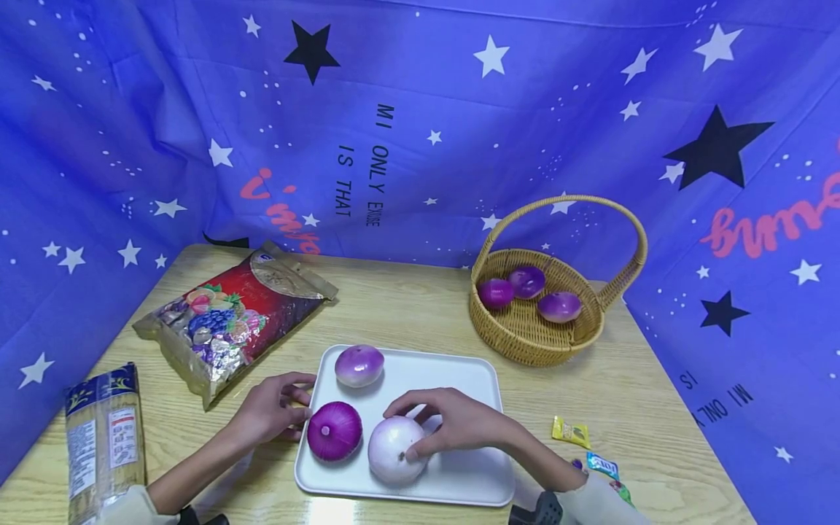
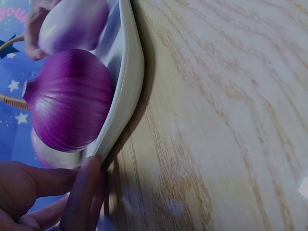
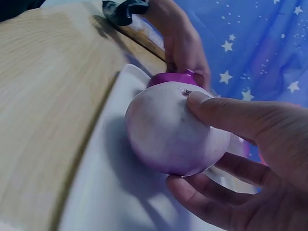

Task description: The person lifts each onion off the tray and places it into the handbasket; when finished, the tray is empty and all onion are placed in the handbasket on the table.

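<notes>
A white tray [image 1: 453, 372] lies on the table before me. At its left edge my left hand [image 1: 267, 408] pinches the rim [image 2: 108, 140] between thumb and fingertips, beside a ribbed purple onion [image 1: 335, 431]. My right hand [image 1: 453, 417] grips a large white-and-purple turnip [image 1: 397, 450] over the tray's front middle. In the right wrist view, the thumb [image 3: 226, 113] lies by the small brown scar on its white side, with fingers [image 3: 202, 197] curled beneath. A smaller purple-and-white turnip [image 1: 359, 365] sits at the tray's back left.
Behind the tray, to the right, a wicker basket [image 1: 518, 348] with a tall handle holds three purple vegetables [image 1: 560, 307]. A large red and gold bag [image 1: 230, 313] and a pack of noodles [image 1: 105, 445] lie left. Small wrapped sweets [image 1: 571, 432] lie at the right.
</notes>
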Action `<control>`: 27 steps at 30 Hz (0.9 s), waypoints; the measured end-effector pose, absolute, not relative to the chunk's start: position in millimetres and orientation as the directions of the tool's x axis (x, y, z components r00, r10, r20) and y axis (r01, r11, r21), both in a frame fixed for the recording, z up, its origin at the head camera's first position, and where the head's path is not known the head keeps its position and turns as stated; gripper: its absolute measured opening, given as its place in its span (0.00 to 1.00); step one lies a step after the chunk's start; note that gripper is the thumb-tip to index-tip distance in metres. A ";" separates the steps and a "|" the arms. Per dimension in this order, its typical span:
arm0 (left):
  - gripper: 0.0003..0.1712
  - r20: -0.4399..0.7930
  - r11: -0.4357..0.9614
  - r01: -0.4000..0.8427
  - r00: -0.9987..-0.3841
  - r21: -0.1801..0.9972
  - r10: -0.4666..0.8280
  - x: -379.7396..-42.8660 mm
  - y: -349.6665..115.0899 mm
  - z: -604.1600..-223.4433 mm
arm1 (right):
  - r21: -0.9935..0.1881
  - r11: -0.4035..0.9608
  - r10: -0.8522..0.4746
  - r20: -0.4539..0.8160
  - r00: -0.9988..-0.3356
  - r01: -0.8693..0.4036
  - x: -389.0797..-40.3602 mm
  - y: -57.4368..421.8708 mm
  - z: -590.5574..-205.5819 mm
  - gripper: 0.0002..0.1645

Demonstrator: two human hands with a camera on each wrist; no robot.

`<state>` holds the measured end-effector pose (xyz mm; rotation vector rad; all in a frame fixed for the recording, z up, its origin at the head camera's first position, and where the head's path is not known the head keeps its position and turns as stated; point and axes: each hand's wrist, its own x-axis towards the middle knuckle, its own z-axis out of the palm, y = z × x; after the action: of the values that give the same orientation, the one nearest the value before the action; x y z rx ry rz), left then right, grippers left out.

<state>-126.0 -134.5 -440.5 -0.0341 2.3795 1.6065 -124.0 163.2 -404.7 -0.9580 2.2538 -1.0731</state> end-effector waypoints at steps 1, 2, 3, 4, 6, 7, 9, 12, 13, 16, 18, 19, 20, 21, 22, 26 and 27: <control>0.30 -0.235 0.386 -0.169 -0.963 0.907 0.129 -126.0 -134.6 -440.6 | -0.803 0.453 -0.750 -0.107 -0.653 -0.388 -126.2 164.6 -402.5 0.31; 0.30 -0.236 0.386 -0.171 -0.963 0.907 0.128 -126.0 -134.6 -440.7 | -0.804 0.452 -0.747 -0.104 -0.657 -0.386 -128.7 166.3 -400.3 0.31; 0.30 -0.237 0.387 -0.172 -0.963 0.906 0.126 -125.9 -134.7 -440.9 | -0.807 0.450 -0.743 -0.100 -0.661 -0.383 -131.7 168.4 -398.3 0.31; 0.30 -0.238 0.386 -0.175 -0.963 0.906 0.124 -125.8 -134.7 -441.0 | -0.807 0.451 -0.737 -0.097 -0.669 -0.380 -134.6 170.6 -395.8 0.32; 0.30 -0.239 0.385 -0.175 -0.963 0.906 0.125 -125.5 -134.7 -441.0 | -0.815 0.451 -0.723 -0.094 -0.685 -0.364 -140.4 176.2 -390.7 0.32; 0.30 -0.238 0.387 -0.173 -0.963 0.906 0.127 -125.4 -134.6 -441.0 | -0.823 0.447 -0.716 -0.094 -0.692 -0.351 -143.5 179.4 -388.1 0.32; 0.30 -0.235 0.386 -0.169 -0.963 0.907 0.129 -125.2 -134.5 -440.6 | -0.840 0.432 -0.702 -0.085 -0.707 -0.329 -150.3 186.9 -382.9 0.32; 0.30 -0.229 0.390 -0.162 -0.965 0.906 0.131 -125.2 -134.4 -439.5 | -0.858 0.419 -0.675 -0.076 -0.734 -0.296 -161.6 201.3 -373.5 0.32; 0.29 -0.228 0.392 -0.162 -0.965 0.906 0.128 -125.2 -134.5 -439.1 | -0.863 0.421 -0.658 -0.078 -0.749 -0.279 -165.5 206.8 -370.0 0.32; 0.30 -0.232 0.386 -0.166 -0.964 0.907 0.129 -125.2 -134.7 -438.2 | -0.871 0.433 -0.594 -0.081 -0.801 -0.233 -179.2 225.6 -360.4 0.32; 0.30 -0.236 0.377 -0.170 -0.962 0.910 0.135 -125.1 -134.9 -438.0 | -0.887 0.428 -0.538 -0.098 -0.837 -0.172 -188.3 239.1 -353.8 0.32; 0.30 -0.238 0.374 -0.172 -0.961 0.912 0.138 -125.0 -135.0 -438.1 | -0.897 0.418 -0.515 -0.103 -0.851 -0.145 -193.3 245.8 -351.2 0.32; 0.31 -0.240 0.369 -0.173 -0.960 0.913 0.142 -125.0 -135.1 -438.3 | -0.908 0.401 -0.495 -0.104 -0.863 -0.121 -198.3 252.9 -348.7 0.32; 0.31 -0.240 0.365 -0.174 -0.960 0.914 0.144 -125.0 -135.1 -438.4 | -0.916 0.390 -0.472 -0.106 -0.875 -0.099 -202.9 260.2 -346.2 0.32; 0.31 -0.241 0.364 -0.175 -0.960 0.915 0.145 -125.0 -135.2 -438.6 | -0.921 0.382 -0.447 -0.111 -0.888 -0.077 -207.4 267.7 -344.1 0.33; 0.31 -0.242 0.366 -0.178 -0.961 0.914 0.137 -124.8 -135.4 -439.5 | -0.935 0.355 -0.332 -0.135 -0.933 0.009 -223.6 296.8 -342.6 0.34; 0.31 -0.242 0.369 -0.178 -0.961 0.912 0.134 -124.5 -135.5 -439.7 | -0.935 0.353 -0.300 -0.149 -0.942 0.036 -226.9 303.1 -343.6 0.35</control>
<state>-124.5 -135.5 -439.7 -0.0392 2.3580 1.6231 -226.9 303.1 -343.6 -0.2348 2.3255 -1.6174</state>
